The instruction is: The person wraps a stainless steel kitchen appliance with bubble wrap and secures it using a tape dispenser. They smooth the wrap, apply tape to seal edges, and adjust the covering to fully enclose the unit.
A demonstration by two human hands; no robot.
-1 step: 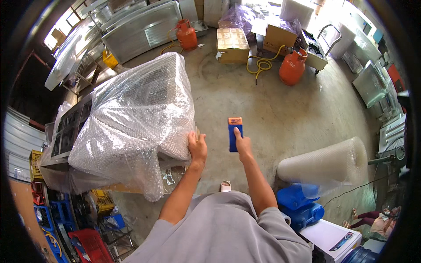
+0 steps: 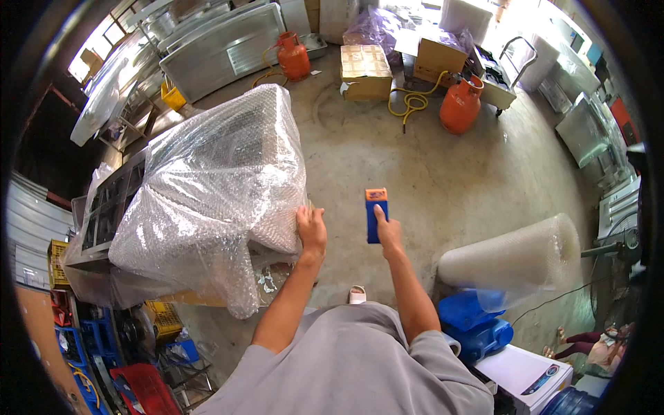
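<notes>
Blue block lengthwise forward, orange end foremost

Clear, crumpled plastic bubble-wrap sheet: glossy, dimpled, streaked with bright glare.
The thick whitish bubble-wrap roll looks softer in sheen, its plastic pebbled; the large grey rectangular metal panel is smooth and faintly shiny, the rounded orange metal gas cylinder painted smooth, the brown cardboard box matt paper, the grey cloth shirt matt, the grey concrete floor dull and stained.
</notes>
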